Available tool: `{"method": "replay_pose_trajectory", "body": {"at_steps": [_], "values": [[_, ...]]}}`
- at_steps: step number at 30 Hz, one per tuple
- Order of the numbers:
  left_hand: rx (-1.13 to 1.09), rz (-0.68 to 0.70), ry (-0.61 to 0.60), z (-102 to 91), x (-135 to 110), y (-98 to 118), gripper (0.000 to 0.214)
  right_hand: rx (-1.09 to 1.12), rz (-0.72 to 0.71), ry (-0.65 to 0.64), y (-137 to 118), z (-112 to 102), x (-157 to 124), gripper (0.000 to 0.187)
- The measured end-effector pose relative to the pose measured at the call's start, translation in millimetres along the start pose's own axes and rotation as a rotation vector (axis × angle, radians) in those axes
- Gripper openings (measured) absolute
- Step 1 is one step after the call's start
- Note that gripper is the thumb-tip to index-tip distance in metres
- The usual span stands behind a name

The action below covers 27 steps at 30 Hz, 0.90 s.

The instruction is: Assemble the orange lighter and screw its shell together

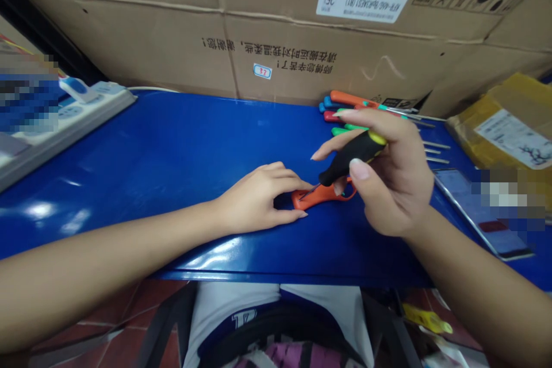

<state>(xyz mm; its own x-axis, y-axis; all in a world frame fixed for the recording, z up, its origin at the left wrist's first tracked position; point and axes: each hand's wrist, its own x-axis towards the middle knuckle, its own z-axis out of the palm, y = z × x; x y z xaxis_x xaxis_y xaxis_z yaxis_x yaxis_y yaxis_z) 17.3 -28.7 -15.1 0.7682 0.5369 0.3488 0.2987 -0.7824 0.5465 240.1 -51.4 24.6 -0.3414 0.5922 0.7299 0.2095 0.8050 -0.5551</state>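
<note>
An orange long-nosed lighter (319, 198) lies flat on the blue table, its trigger loop toward the right. My left hand (263, 198) rests on the table with thumb and fingers closed around the lighter's left end. Between the fingers of my right hand (394, 178) is a screwdriver (351, 158) with a black and yellow handle. It is tilted, and its thin shaft reaches down to the left end of the orange handle. Whether the tip sits in a screw is too small to tell. My right hand hides the lighter's nozzle end.
Several more lighters (353, 99) with coloured handles lie behind my right hand. A phone (483, 215) and a yellow package (509, 121) are at the right. A power strip (73, 121) stands at the left. A large cardboard box (172, 40) borders the blue table (172, 138) at the back.
</note>
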Motion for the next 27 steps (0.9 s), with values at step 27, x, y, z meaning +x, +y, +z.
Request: {"method": "replay_pose_trajectory", "body": {"at_steps": [27], "values": [[0.005, 0.017, -0.005, -0.1, 0.0, -1.2, 0.035, -0.194, -0.055, 0.067, -4.4, 2.2, -0.7, 0.04]]}}
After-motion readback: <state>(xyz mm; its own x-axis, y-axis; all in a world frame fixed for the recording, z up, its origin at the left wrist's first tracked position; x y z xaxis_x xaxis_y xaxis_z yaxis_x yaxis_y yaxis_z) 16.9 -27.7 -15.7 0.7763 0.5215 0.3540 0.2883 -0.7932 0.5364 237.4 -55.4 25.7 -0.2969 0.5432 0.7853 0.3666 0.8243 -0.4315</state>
